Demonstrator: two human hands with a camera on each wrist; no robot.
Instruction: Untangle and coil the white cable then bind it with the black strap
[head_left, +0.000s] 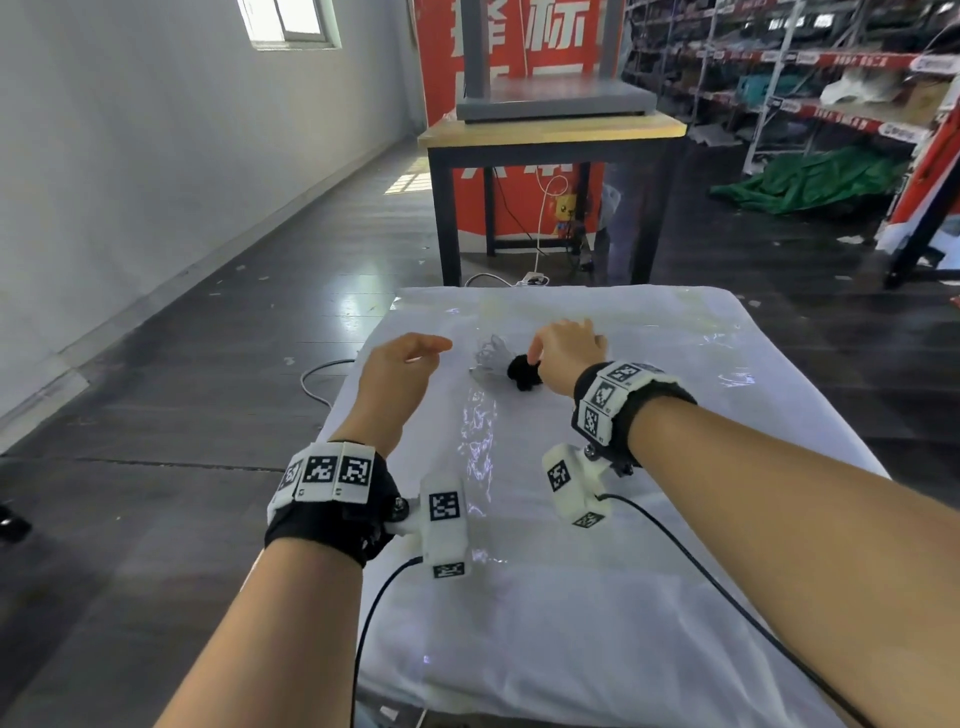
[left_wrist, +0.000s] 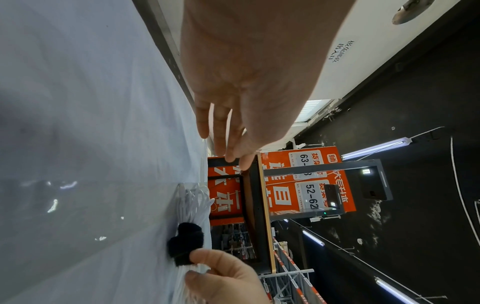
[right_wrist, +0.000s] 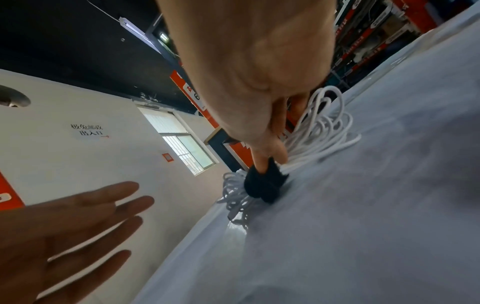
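**Strap on the bundle, right fingers pressing it down**

Taking the black strap (head_left: 523, 373) as my landmark and working from the left: my left hand (head_left: 396, 375) hovered well to the left of it, above the white-covered table (head_left: 649, 597), fingers straight and slightly apart, holding nothing. Just left of the strap, the near loops of the white cable (head_left: 488, 353) fanned out on the cloth; the left wrist view showed the strap wrapped round the middle of the bundle, with more loops running out the other side. On the strap itself sat my right hand (head_left: 567, 354), fingertips (right_wrist: 262, 162) drawn together and pressing down onto the black band, pinning the coil to the table.

I judged the cable already coiled and the binding nearly finished. To do this step well, I would have pressed firmly along the strap's overlap so the fastening seated fully, kept the strands gathered under it so none slipped free, and brought the left hand in to steady the loops. Whether the strap's end was fully closed I could not tell.
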